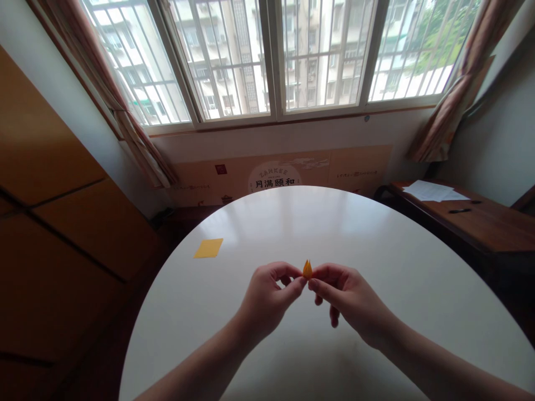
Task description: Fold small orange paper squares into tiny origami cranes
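Note:
A small folded piece of yellow-orange paper (pixel 307 269), pointed at the top like a bud, is held up above the white table. My left hand (pixel 271 289) pinches its lower left side between thumb and forefinger. On the other side, my right hand (pixel 346 292) grips it the same way, its lower fingers hanging loosely curled. The fingertips of both hands nearly meet at the paper's base and hide part of it. Farther off to the left, a flat square of yellow paper (pixel 208 248) lies on the table.
The round white table (pixel 376 239) has its curved edge on all visible sides. Behind it stand a printed cardboard panel (pixel 234 172) and a barred window (pixel 276 55). At right, a brown wooden table (pixel 493 223) carries white sheets (pixel 432 191); wooden cabinets (pixel 62 239) fill the left.

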A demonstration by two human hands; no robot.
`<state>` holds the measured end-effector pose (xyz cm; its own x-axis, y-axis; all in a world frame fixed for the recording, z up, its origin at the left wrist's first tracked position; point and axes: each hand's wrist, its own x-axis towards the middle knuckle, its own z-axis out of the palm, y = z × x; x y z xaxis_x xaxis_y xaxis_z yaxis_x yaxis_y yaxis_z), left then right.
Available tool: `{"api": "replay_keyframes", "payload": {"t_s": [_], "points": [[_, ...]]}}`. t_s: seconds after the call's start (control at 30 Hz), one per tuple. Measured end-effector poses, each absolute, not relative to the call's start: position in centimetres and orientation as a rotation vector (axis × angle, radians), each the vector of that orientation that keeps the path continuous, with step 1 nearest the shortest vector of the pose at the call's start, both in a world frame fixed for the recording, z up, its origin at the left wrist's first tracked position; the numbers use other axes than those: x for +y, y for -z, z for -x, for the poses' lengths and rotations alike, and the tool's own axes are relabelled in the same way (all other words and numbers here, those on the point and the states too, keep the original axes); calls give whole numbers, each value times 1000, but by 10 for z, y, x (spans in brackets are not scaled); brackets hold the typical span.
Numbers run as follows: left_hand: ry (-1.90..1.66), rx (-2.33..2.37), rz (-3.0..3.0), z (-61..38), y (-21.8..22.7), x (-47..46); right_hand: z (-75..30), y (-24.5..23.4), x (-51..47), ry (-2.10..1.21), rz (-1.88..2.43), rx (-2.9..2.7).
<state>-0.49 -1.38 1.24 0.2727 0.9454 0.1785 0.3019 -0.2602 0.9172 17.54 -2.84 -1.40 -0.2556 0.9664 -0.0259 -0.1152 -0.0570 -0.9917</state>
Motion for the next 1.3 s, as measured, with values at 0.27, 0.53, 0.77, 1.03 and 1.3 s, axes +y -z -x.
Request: {"api": "replay_keyframes", "payload": {"t_s": [0.27,0.53,0.77,1.03,1.3], "points": [[-1053,1165,-1813,4,-6,-15,-176,10,-28,-1465,987,-1276],[-1026,1086,-1715,4,-5,-15,-177,6,-28,-1579,942,-1182],[-1073,1006,-1648,4,-10,-16,-178,4,-28,-1690,943,-1070],[-1049,952,-1603,5,-13,-16,-178,6,-27,-1642,942,-1068],[-948,893,-1347,3,-15,-12,-180,7,-28,-1599,960,-1124]]}}
